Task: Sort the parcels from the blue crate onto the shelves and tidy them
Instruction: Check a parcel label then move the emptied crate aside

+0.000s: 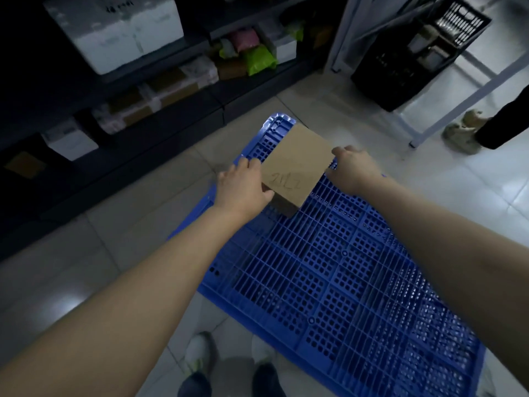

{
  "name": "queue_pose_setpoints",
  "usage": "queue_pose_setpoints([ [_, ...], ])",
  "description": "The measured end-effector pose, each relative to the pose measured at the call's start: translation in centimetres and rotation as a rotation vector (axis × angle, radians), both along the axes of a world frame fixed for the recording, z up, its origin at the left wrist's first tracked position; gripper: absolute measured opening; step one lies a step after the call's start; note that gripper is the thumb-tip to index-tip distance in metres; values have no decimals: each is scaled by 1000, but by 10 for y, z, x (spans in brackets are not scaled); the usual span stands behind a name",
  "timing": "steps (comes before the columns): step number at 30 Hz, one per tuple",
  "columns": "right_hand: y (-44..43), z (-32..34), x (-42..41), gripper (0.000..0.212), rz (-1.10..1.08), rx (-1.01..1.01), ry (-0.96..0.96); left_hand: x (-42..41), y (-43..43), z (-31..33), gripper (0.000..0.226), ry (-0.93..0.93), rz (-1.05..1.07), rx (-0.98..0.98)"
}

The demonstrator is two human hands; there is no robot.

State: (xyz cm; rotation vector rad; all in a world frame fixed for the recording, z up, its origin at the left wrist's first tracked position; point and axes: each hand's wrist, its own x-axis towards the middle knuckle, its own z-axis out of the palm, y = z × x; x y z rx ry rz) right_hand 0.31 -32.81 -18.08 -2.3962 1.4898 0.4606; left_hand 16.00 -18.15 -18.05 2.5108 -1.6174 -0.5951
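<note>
Bright blue crate [329, 276], its surface patterned with a grid of ribs and small square holes; plain tan-brown cardboard parcel [297, 164] with dark handwritten marks on its top face. Near-black shelves [171, 110] with a white foam box [114, 32], a lime-green bag [259, 60] and a pink bag [244, 38]. Pale grey glossy floor tiles [86, 253] with thin darker grout lines, and a black crate [400, 67] with open lattice walls.

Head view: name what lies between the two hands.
The cardboard parcel, held between left hand and right hand above the blue crate, as the head view shows.
</note>
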Motion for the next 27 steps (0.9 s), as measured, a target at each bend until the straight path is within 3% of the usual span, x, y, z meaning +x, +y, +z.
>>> queue_pose_setpoints([
  [2,-11,-17,2,50,-19,45,-25,0,-10,-17,77,138,110,43],
  [6,-25,-39,7,62,-254,216,-188,8,-28,-43,95,626,431,134],
  [9,-31,-54,10,70,-436,342,-364,14,-37,-56,78,1027,687,151],
  [11,-32,-61,14,72,-519,397,-429,14,-42,-61,70,1139,749,130],
  [14,-34,-67,19,76,-590,413,-472,11,-50,-69,63,1160,728,54],
  [16,-38,-71,18,79,-666,462,-521,6,-54,-71,52,1076,658,-21],
  [19,-37,-75,16,86,-756,591,-587,-4,-56,-71,53,925,578,-145],
  [24,-34,-71,21,137,-895,624,-587,-26,-53,-62,53,814,436,-259],
  [25,-33,-67,22,136,-903,660,-568,-32,-52,-57,52,792,383,-265],
  [27,-32,-60,19,106,-892,757,-525,-46,-52,-49,49,767,261,-252],
])
